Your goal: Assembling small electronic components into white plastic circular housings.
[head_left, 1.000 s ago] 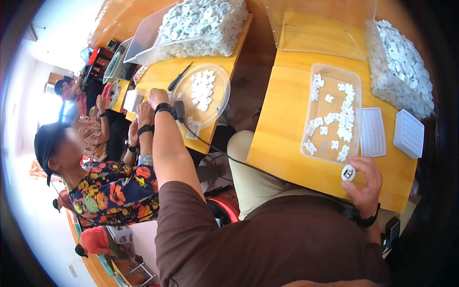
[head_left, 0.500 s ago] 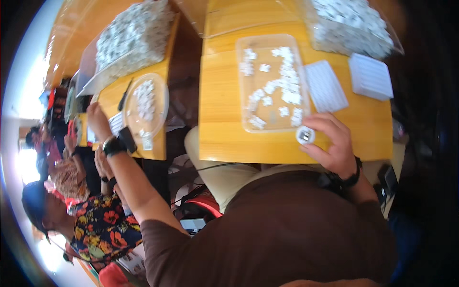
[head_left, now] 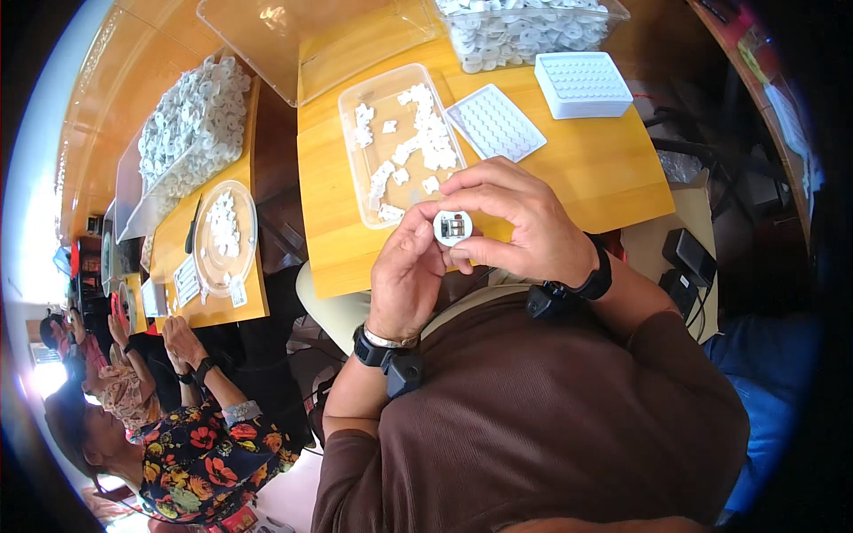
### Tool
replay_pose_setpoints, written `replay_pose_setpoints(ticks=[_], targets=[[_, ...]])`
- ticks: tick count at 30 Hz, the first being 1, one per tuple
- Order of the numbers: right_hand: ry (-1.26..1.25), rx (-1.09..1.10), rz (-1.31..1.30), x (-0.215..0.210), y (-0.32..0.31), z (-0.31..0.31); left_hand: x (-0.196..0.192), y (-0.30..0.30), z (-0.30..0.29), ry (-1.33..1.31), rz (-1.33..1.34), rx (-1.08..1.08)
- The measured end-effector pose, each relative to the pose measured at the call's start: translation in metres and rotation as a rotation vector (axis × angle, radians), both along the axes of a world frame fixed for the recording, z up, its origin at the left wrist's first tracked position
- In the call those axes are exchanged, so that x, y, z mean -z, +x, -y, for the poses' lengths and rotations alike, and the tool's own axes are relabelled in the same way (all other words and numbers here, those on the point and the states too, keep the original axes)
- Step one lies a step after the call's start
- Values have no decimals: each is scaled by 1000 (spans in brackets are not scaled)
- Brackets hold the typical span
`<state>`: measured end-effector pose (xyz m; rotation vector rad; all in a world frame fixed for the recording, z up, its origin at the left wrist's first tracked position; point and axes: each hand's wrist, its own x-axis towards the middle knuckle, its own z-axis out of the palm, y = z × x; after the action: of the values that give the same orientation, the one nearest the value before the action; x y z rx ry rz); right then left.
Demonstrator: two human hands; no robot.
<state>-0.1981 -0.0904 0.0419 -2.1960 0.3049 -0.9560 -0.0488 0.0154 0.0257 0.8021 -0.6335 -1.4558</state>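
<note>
Both my hands meet in front of my body over the table's near edge, around a small round white plastic housing [head_left: 452, 228] with metal contacts and a dark part inside. My right hand [head_left: 538, 218] pinches its right side, thumb below and fingers above. My left hand [head_left: 404, 280] has its thumb and fingers closed against its left side; some of those fingertips are hidden. Just beyond the hands lies a shallow clear tray [head_left: 354, 169] holding many small white plastic pieces [head_left: 431, 133].
Right of the tray lie a white grid tray [head_left: 498, 123] and a stack of similar trays [head_left: 584, 84]. A clear bin of white round parts [head_left: 524, 40] stands behind. At left, a co-worker [head_left: 191, 453] sits by a second table with a round tray [head_left: 249, 253] and another heaped bin [head_left: 195, 111].
My left hand has come in from far out at the left and now touches the housing in my right hand. The view has also shifted, and the housing's open face shows more clearly.
</note>
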Motion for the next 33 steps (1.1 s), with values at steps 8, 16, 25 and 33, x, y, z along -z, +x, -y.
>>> replay_pose_setpoints(ticks=[8, 16, 25, 33], targets=[[49, -59, 6, 11, 6, -7, 28, 5, -13, -36, -249, -74], [-174, 62, -294, -7, 34, 54, 32, 40, -22, -126, -216, -260], [-465, -78, -798, 34, 120, 63, 31, 48, -36, -196, -237, -237], [-511, -47, -721, 46, 118, 60, 31, 40, -36, -226, -301, -188]])
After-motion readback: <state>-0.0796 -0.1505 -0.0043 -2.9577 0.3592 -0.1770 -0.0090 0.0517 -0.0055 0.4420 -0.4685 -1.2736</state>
